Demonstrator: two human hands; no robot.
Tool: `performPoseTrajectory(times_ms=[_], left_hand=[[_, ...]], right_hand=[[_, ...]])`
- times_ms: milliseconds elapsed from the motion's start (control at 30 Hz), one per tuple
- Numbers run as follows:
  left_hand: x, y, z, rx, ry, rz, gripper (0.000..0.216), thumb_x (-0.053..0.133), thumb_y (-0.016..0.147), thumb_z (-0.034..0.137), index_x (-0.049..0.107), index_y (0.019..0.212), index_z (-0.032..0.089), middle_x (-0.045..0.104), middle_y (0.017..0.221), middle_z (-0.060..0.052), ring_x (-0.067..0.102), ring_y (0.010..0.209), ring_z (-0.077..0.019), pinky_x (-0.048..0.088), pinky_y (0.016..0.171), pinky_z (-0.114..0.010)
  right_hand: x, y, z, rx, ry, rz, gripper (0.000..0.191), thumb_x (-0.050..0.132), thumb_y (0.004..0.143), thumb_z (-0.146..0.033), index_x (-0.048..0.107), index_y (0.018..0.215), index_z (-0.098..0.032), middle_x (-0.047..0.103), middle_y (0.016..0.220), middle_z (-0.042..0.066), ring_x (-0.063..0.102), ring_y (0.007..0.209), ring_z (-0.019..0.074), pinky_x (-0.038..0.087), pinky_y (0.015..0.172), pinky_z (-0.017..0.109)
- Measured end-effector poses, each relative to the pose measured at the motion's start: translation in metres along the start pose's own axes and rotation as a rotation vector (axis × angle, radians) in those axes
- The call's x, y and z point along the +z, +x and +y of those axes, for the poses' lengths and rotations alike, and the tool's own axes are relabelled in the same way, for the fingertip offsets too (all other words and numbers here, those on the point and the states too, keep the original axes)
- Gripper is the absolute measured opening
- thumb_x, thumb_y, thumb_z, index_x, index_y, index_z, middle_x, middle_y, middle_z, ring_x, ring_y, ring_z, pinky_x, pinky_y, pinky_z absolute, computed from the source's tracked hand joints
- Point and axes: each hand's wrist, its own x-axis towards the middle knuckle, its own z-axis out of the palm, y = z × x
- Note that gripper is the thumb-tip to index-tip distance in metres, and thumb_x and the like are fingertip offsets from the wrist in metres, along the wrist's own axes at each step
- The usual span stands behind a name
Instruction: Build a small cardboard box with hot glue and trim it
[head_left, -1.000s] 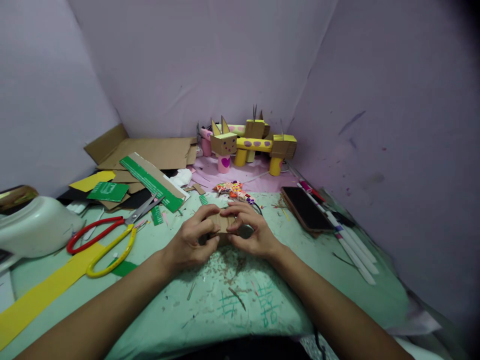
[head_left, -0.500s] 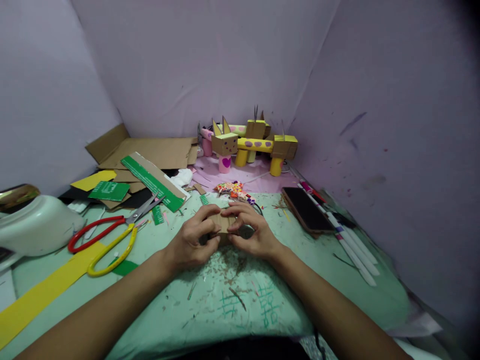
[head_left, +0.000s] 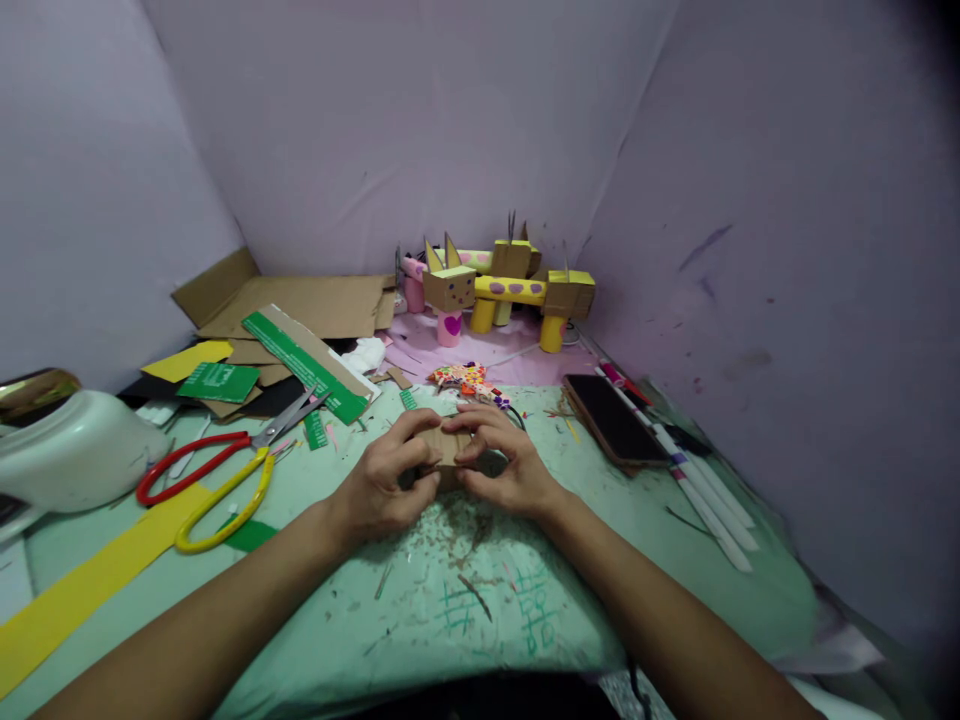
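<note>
A small brown cardboard box (head_left: 448, 447) is pinched between both hands at the middle of the green-covered table. My left hand (head_left: 394, 470) is closed on its left side, fingers curled over the top and thumb low at the front. From the right, my right hand (head_left: 510, 462) grips it the same way, with thumb and fingertips pressed against the cardboard. The fingers hide much of the box's sides. Just beyond the hands lies a bright patterned piece (head_left: 461, 375) in orange and red.
Scissors (head_left: 259, 437) with red and yellow handles lie left, by a yellow strip (head_left: 97, 580) and cardboard scraps (head_left: 300, 300). Box-headed cardboard animals (head_left: 510, 288) stand at the back. A phone (head_left: 615, 420) and several white markers (head_left: 709, 500) lie right. A white ceramic vessel (head_left: 82, 450) rests far left.
</note>
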Motion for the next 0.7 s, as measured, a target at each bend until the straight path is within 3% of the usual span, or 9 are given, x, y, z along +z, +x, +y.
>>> performPoseTrajectory(times_ms=[700], left_hand=[[0.0025,-0.0027,-0.0031,-0.040,-0.011,0.004,0.017,0.054,0.076,0.002,0.050,0.080,0.019,0.052,0.117,-0.013,0.056,0.111,-0.0217,0.049,0.090,-0.032]], right_hand=[[-0.0004,0.0001,0.0013,-0.002,-0.011,0.000,0.014,0.069,0.070,-0.015,0.058,0.070,-0.023,0.072,0.105,0.008,0.060,0.112,0.0254,0.040,0.104,0.050]])
